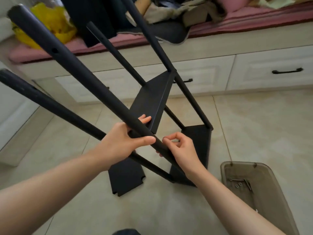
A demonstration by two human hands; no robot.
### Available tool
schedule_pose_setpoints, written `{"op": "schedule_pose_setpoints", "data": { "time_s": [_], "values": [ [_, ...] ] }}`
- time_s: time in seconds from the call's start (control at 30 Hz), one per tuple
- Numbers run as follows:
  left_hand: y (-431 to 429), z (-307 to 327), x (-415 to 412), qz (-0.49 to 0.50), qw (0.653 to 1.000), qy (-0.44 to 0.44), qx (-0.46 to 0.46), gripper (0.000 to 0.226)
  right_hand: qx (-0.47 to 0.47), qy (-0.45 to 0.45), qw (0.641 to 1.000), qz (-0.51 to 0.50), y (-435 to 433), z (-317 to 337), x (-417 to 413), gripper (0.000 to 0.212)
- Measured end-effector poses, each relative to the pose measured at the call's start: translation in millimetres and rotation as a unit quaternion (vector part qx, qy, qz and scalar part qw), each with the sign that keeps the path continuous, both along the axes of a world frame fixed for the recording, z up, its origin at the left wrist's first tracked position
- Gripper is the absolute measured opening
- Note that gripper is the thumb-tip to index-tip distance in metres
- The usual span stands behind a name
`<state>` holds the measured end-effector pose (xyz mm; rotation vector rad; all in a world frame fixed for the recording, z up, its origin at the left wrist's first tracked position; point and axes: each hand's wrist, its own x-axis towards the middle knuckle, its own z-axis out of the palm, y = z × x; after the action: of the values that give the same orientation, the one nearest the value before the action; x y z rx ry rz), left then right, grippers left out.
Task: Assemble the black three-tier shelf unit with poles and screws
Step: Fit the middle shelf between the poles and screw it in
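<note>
At the far left a yellow bag lies on a pink cushion that covers a white bench with drawers.

The black shelf unit stands on the tile floor, in the middle of the view. It is tilted, so its poles lean up toward the camera. One pole runs from the upper left corner down to the hands, and it has a small hole in its side near the top. A second pole lies lower, from the left edge down under the left wrist.

The left hand grips the first pole. Its thumb lies over the pole, and its fingertips come out behind it and touch the edge of the middle shelf. Below this hand a loose black panel with notched corners lies on the floor.

Just beside the same pole, the right hand has its fingers curled, and its thumb and forefinger meet in a pinch. I cannot tell if something small is between them. Behind this hand is the bottom shelf, joined to the feet of the poles.

At the right a clear plastic bin stands on the floor, apart from the unit, with some screws and a small metal tool inside.
</note>
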<state>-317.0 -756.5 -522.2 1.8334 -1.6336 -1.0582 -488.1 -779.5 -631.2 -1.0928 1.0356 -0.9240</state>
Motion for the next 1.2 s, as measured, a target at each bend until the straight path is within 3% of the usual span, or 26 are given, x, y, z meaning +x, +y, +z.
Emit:
{"op": "schedule_pose_setpoints", "data": {
  "time_s": [0.17,0.43,0.73,0.97,1.2],
  "values": [
    [10,-21,46,0.097,0.991,0.083,0.046,0.058,-0.026,0.047,0.998,0.01,-4,-2,33,0.012],
    [59,-107,98,0.201,0.956,0.21,0.04,0.072,-0.092,0.158,0.979,0.091,0,-37,71,0.007],
    [99,-183,99,0.274,0.915,0.293,0.035,0.07,-0.075,0.254,0.951,0.159,4,-72,87,0.008],
    [124,-207,78,0.303,0.889,0.342,0.033,0.061,0.038,0.149,0.969,0.191,3,-62,85,0.006],
    [138,-225,75,0.31,0.882,0.354,0.031,0.059,0.005,0.243,0.944,0.224,17,-72,90,0.007]
  ]
}}
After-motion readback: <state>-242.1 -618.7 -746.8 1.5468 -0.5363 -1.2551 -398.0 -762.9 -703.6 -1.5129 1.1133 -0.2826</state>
